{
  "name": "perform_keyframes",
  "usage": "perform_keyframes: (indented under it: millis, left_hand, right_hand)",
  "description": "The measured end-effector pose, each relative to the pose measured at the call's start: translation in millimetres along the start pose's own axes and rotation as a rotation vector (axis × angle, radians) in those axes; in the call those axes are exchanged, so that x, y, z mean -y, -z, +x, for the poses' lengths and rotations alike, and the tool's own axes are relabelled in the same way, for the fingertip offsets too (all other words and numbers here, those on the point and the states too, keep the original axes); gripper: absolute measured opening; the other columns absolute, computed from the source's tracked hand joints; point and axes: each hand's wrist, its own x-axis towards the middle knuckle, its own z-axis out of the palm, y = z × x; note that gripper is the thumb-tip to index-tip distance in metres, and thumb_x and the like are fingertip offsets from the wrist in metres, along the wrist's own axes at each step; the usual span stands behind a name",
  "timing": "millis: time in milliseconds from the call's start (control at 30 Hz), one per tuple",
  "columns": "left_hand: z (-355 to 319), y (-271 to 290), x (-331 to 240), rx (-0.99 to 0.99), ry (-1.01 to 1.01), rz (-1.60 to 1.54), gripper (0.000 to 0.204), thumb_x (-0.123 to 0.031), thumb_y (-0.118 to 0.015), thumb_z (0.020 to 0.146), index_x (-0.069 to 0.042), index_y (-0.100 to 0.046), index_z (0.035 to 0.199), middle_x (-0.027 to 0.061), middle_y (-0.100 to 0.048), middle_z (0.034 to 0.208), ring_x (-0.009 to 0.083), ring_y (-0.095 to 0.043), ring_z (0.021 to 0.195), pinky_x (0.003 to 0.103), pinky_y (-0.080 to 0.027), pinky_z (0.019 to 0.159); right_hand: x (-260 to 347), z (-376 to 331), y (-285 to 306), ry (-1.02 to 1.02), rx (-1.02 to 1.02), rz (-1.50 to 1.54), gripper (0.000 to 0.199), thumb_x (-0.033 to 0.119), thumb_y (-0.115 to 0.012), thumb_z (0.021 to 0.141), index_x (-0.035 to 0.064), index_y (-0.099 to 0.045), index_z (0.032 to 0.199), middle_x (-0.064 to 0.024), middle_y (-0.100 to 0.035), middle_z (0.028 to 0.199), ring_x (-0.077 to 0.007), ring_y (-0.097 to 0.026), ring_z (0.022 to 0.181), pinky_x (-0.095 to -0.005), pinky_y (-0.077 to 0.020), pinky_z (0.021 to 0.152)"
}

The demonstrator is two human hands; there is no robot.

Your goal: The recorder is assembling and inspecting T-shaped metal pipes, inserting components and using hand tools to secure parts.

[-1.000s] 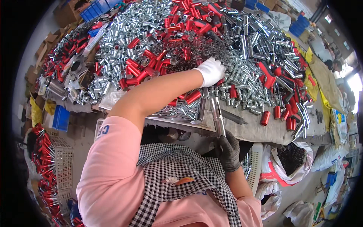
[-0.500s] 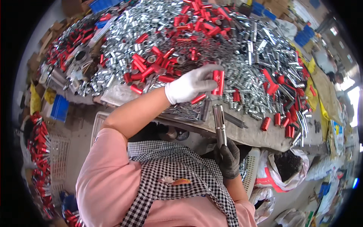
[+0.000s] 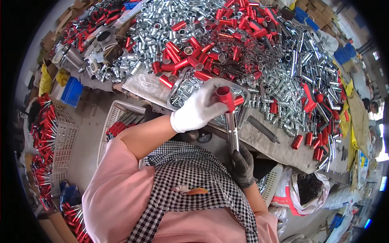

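Observation:
My left hand (image 3: 198, 107), in a white glove, pinches a red metal sleeve (image 3: 227, 101) with its open end tilted up. The sleeve meets the upper end of a shiny chrome tube (image 3: 232, 131); whether it sits around the tube or only against its end, I cannot tell. My right hand (image 3: 244, 167), in a dark grey glove, is closed around the tube's lower end and holds it nearly upright. Just behind my left hand, at the table's near edge, a metal tray (image 3: 174, 97) contains small silver pins.
Heaped on the table are silver collars (image 3: 142, 38), red sleeves (image 3: 190, 56), wire springs (image 3: 259, 56) and chrome tubes (image 3: 298, 52). A dark bar (image 3: 263, 129) lies near the front edge. Crates with red-handled parts (image 3: 65, 137) stand at left; an open sack (image 3: 293, 198) is at right.
My left hand has brought the red sleeve down onto the top of the chrome tube; before, the two were apart. The view has shifted, showing more of the tray.

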Motion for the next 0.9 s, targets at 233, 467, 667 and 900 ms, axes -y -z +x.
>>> perform_keyframes:
  millis: [233,467,667,900]
  left_hand:
    - [-9.3,17.9,5.2,-0.042,0.175,-0.474,0.053,-0.002,-0.061,0.089,0.001,-0.038,0.136,0.0064,-0.060,0.105,0.0123,-0.058,0.093,0.027,-0.048,0.079]
    - [-45.1,16.2,15.9,0.066,0.170,-0.435,0.058,0.004,-0.056,0.090,-0.006,-0.031,0.141,0.0117,-0.060,0.109,0.0203,-0.060,0.105,0.036,-0.047,0.095]
    - [-50.3,5.9,7.9,-0.205,0.028,-0.919,0.035,-0.025,-0.053,0.100,-0.007,-0.040,0.127,0.0130,-0.058,0.087,0.0238,-0.061,0.072,0.039,-0.053,0.067]
    - [-69.1,42.8,6.4,-0.415,0.401,-0.792,0.032,-0.036,-0.054,0.099,-0.004,-0.053,0.096,0.0046,-0.049,0.061,0.0152,-0.047,0.045,0.032,-0.046,0.045]
  right_hand:
    - [8.4,12.4,-19.8,-0.023,0.182,0.056,0.067,0.042,-0.070,0.085,-0.0032,-0.051,0.130,-0.0011,-0.056,0.077,-0.0085,-0.046,0.054,-0.0205,-0.0329,0.047]
    - [-10.8,29.9,-31.5,-0.101,0.313,0.158,0.067,0.046,-0.069,0.087,-0.0012,-0.051,0.131,-0.0009,-0.054,0.075,-0.0093,-0.046,0.055,-0.0227,-0.0341,0.048]
    - [-28.3,58.7,-51.3,-0.094,0.565,0.090,0.053,0.041,-0.065,0.093,0.0041,-0.049,0.128,-0.0025,-0.056,0.083,-0.0138,-0.052,0.070,-0.0268,-0.0417,0.062]
    - [47.0,85.4,-60.7,0.300,0.479,-1.104,0.033,0.017,-0.070,0.085,0.0042,-0.060,0.114,-0.0142,-0.064,0.105,-0.0262,-0.065,0.092,-0.0379,-0.0533,0.079]
